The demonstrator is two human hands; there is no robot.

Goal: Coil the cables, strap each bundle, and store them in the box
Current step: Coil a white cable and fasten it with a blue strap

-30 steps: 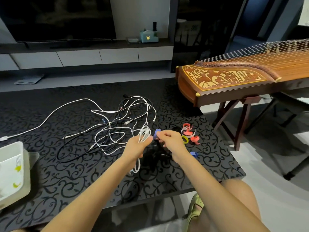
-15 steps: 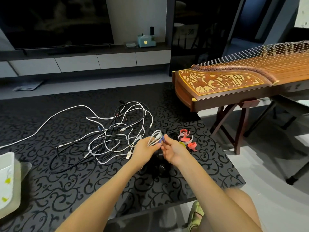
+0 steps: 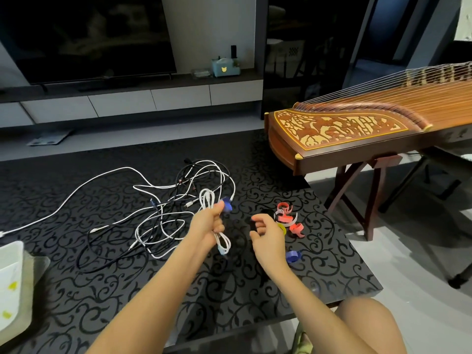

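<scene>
My left hand (image 3: 208, 224) grips a coiled white cable (image 3: 210, 200) above the table, loops sticking out above and below the fist. A blue strap (image 3: 226, 204) sits at the coil beside my thumb. My right hand (image 3: 267, 232) hovers a little to the right, fingers loosely curled and holding nothing. A tangle of white and black cables (image 3: 163, 205) lies on the table behind my left hand. The white box (image 3: 10, 282) shows at the left edge.
Several loose straps, red (image 3: 287, 215), yellow (image 3: 282, 228) and blue (image 3: 293, 256), lie right of my right hand on the black patterned table (image 3: 102, 290). A wooden zither (image 3: 357, 129) on a stand is at the right. A TV console runs along the back.
My right hand has let go of the blue strap and drawn away to the right. My left hand has turned the coil more upright.
</scene>
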